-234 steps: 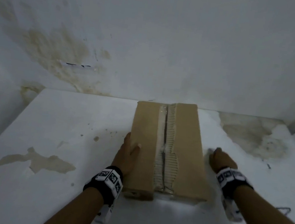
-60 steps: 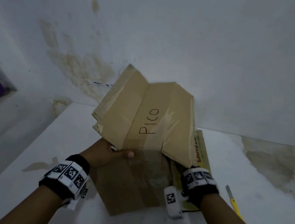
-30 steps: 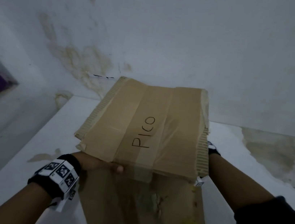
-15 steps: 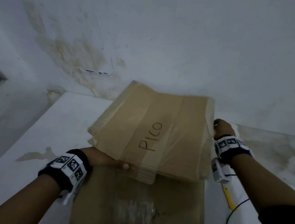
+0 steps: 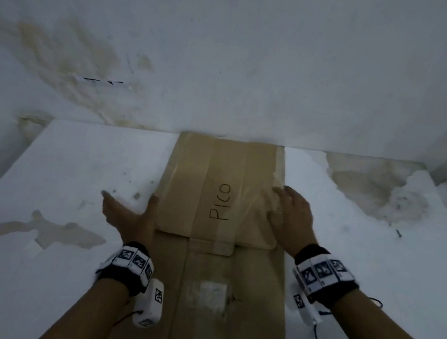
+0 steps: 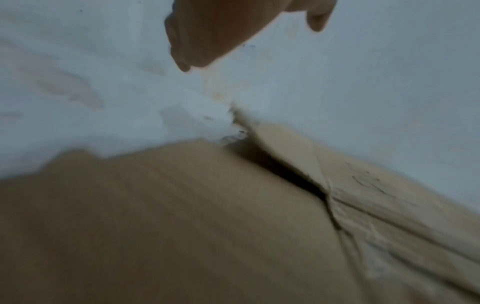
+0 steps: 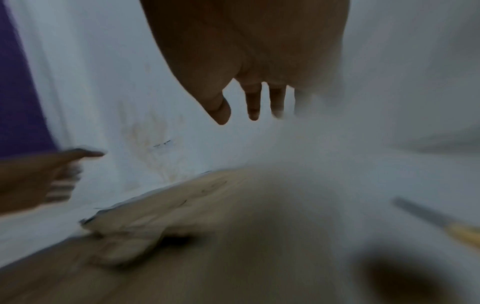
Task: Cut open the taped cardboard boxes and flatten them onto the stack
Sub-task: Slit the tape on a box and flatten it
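On the table [image 5: 72, 176], flattened box [image 5: 222, 192] tops the stack [image 5: 225, 313]; left hand [image 5: 130, 213] and right hand [image 5: 291, 216] flank it, fingers relaxed, grasping nothing.

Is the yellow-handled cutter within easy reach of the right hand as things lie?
Probably yes. The right hand is open and holds nothing, and the cutter lies bare on the white surface beside the cardboard, nothing covering it.

brown cardboard [image 5: 222, 186], white stained table [image 5: 72, 176], yellow-handled knife [image 7: 465, 234]

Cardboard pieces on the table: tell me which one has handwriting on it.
The upper flattened box, lying at the wall end on top of the longer cardboard sheet. It reads "PICO" in black marker; the sheet beneath shows only a pale patch.
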